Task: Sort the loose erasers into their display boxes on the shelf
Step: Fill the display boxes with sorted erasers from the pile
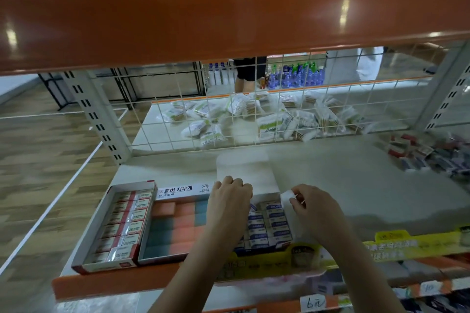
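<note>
Both forearms reach over the shelf's front edge. The left hand (pixel 230 201), fingers curled, presses into the blue-labelled erasers' box (pixel 267 223); the right hand (pixel 314 207) pinches its white side flap (pixel 287 197). Loose erasers (pixel 429 157) lie at the far right.

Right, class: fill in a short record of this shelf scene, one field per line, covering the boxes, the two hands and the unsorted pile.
Left box: red and white erasers in rows, near the shelf's left end
Middle box: orange and teal erasers, bare blocks
Right box: blue and white erasers, its white lid standing open behind
Left hand: fingers curled, resting at the right box's back edge
Right hand: pinching a white eraser above the right box
Unsorted pile: loose erasers at the shelf's far right, blurred
</note>
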A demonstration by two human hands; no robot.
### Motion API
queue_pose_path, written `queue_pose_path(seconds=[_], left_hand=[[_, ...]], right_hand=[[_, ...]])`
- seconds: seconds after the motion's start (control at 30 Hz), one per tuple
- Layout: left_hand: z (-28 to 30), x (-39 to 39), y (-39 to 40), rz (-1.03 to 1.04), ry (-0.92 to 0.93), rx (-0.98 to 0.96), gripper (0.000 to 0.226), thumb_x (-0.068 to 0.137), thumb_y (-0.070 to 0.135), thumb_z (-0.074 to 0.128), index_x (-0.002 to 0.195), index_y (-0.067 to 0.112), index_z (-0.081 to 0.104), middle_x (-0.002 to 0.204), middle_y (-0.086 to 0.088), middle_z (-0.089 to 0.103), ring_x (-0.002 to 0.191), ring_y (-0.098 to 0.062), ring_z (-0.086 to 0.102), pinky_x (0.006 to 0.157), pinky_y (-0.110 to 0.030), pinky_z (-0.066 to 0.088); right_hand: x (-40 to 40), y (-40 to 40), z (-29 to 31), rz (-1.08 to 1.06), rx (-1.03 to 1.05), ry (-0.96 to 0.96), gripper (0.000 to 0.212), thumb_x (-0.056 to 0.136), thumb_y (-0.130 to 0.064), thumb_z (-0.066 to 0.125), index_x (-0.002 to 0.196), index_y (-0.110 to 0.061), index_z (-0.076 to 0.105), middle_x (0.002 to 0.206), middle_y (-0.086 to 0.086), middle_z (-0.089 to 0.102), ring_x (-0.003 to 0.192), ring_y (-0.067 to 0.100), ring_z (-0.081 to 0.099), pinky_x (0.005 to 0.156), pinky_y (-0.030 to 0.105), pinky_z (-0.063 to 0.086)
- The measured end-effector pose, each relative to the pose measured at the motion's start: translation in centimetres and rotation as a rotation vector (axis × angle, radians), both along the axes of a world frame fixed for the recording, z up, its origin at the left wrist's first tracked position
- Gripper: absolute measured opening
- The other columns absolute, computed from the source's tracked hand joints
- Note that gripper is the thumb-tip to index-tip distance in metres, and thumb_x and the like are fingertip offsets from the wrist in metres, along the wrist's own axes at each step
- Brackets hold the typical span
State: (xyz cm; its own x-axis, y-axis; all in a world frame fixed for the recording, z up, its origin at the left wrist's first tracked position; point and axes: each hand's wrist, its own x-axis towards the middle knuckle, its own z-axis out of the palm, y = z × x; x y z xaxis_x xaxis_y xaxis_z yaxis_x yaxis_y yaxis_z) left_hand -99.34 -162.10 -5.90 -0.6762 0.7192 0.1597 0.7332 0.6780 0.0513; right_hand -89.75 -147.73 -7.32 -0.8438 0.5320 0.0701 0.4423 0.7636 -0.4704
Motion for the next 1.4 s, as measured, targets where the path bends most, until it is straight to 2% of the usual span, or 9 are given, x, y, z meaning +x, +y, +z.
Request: queue_pose_path(seconds=[0.33,0.53,0.67,0.93,1.0,1.07,1.17,1.3,1.4], left_hand=[[-0.3,0.1,-1.0,0.016,0.001,-0.077,0.026,0.097,0.017,0.045,0.118,0.018,0.061,0.116,0.0,0.062,0.11,-0.018,0.048,0.093,-0.029,0.035],[-0.4,0.4,-0.6,0.059,-0.002,-0.182,0.025,0.098,0.029,0.044,0.106,0.016,0.063,0.107,-0.004,0.065,0.104,-0.021,0.052,0.095,-0.032,0.031],[-0.5,0.6,0.0,0.053,0.028,-0.255,0.013,0.094,0.018,0.049,0.096,0.014,0.062,0.098,-0.004,0.067,0.095,-0.022,0.056,0.092,-0.032,0.032],[0.2,-0.1,0.5,0.002,0.044,-0.274,0.017,0.092,0.01,0.048,0.097,0.015,0.063,0.096,-0.003,0.067,0.094,-0.021,0.057,0.092,-0.033,0.036],[0.9,-0.5,1.1,-0.028,0.053,-0.252,0.02,0.09,0.009,0.049,0.098,0.017,0.065,0.096,-0.002,0.068,0.093,-0.02,0.057,0.088,-0.032,0.038],[1.9,-0.5,2.2,-0.074,0.058,-0.197,0.02,0.094,0.018,0.047,0.101,0.019,0.065,0.099,-0.001,0.068,0.094,-0.019,0.058,0.086,-0.031,0.038],[3.5,0.2,5.4,-0.175,0.032,-0.103,0.029,0.097,0.032,0.042,0.111,0.019,0.062,0.107,-0.002,0.065,0.101,-0.021,0.056,0.085,-0.032,0.038],[4.7,2.6,10.9,-0.316,0.012,0.009,0.034,0.095,0.039,0.043,0.121,0.022,0.056,0.115,-0.002,0.06,0.108,-0.022,0.053,0.088,-0.034,0.039],[5.2,5.3,15.5,-0.43,-0.037,0.058,0.037,0.095,0.04,0.045,0.127,0.023,0.051,0.121,-0.002,0.056,0.114,-0.022,0.049,0.091,-0.036,0.038]], right_hand=[[0.1,0.3,-0.2,0.036,0.001,0.017,0.025,0.096,-0.024,0.046,0.117,-0.016,0.056,0.106,0.0,0.062,0.092,0.014,0.057,0.08,0.021,0.044],[0.3,0.5,-0.3,0.046,-0.003,0.028,0.025,0.096,-0.024,0.046,0.117,-0.014,0.056,0.107,0.001,0.062,0.092,0.014,0.057,0.08,0.022,0.043],[0.3,0.5,-0.6,0.047,-0.003,0.038,0.024,0.097,-0.024,0.045,0.116,-0.014,0.056,0.106,0.0,0.061,0.09,0.013,0.055,0.077,0.021,0.042],[0.2,1.0,-0.3,0.075,-0.018,0.015,0.027,0.095,-0.026,0.049,0.116,-0.013,0.058,0.106,0.002,0.063,0.091,0.014,0.057,0.078,0.022,0.043],[0.3,1.8,0.2,0.105,-0.024,0.015,0.026,0.094,-0.03,0.051,0.112,-0.015,0.061,0.105,0.001,0.063,0.086,0.011,0.055,0.074,0.02,0.041],[0.4,2.9,0.8,0.134,-0.013,0.022,0.024,0.093,-0.031,0.051,0.108,-0.017,0.063,0.103,0.001,0.063,0.085,0.011,0.055,0.073,0.02,0.04],[1.2,5.1,2.0,0.135,0.059,0.028,0.028,0.092,-0.03,0.054,0.115,-0.015,0.061,0.107,0.002,0.061,0.097,0.016,0.056,0.08,0.023,0.041],[3.3,8.7,3.6,0.049,0.156,-0.003,0.038,0.09,-0.03,0.056,0.126,-0.017,0.053,0.123,0.003,0.056,0.115,0.019,0.048,0.096,0.03,0.041],[6.2,12.1,4.3,-0.043,0.216,-0.053,0.043,0.091,-0.03,0.055,0.131,-0.019,0.047,0.131,0.003,0.05,0.122,0.019,0.044,0.098,0.03,0.038]])
